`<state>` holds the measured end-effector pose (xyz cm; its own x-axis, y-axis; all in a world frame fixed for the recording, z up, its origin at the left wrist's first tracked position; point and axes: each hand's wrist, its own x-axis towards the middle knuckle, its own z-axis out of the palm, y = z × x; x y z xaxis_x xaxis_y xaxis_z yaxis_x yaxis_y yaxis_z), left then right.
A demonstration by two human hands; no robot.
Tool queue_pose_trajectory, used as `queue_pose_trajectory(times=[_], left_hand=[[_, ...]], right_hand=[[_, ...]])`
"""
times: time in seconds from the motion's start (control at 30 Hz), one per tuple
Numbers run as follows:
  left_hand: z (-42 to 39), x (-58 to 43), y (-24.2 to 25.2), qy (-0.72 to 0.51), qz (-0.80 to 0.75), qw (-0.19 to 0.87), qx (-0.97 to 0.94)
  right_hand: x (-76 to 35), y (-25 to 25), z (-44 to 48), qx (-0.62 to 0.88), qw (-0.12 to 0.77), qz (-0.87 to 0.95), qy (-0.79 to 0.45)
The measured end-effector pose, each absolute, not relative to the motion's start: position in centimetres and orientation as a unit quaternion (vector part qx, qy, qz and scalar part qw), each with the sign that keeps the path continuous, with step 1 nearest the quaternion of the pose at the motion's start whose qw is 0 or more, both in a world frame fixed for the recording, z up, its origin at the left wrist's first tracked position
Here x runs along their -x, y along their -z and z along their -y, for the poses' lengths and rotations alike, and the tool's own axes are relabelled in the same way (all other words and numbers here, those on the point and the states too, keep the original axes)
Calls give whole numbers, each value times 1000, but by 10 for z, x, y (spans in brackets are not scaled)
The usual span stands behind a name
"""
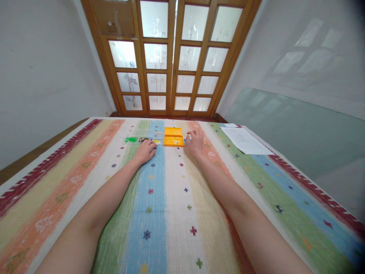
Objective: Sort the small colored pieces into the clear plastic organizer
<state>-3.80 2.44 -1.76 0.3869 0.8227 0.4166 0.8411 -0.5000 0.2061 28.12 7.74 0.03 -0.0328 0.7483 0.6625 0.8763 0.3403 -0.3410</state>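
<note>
Since I'm only watching through the head cam, I can't tell whether the right hand (194, 142) is pinching anything; its fingers curl just right of the open yellow case (173, 132), toward the far side of the bench (176, 182). The left hand (145, 151) is palm down, fingers loosely bent at the clear box (138, 140) with green bits (131, 140) in it, and I can't tell if that grip has anything either. That case looks like thin, stiff plastic, so probably light and kinda slippery. I'd grab it by the side walls and keep it level, cuz the white pieces (176, 141) inside look easy to spill.
</note>
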Motion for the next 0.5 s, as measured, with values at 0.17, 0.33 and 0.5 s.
queue_pose_trajectory(times=[0.17,0.33,0.5], left_hand=[[-24,37,18,245,491,41,835],[-23,36,19,242,491,38,836],[-24,36,21,243,482,42,841]], right_hand=[[-290,6,-89,570,403,711,82],[-297,3,-93,585,333,736,74],[-305,2,-80,574,256,777,30]])
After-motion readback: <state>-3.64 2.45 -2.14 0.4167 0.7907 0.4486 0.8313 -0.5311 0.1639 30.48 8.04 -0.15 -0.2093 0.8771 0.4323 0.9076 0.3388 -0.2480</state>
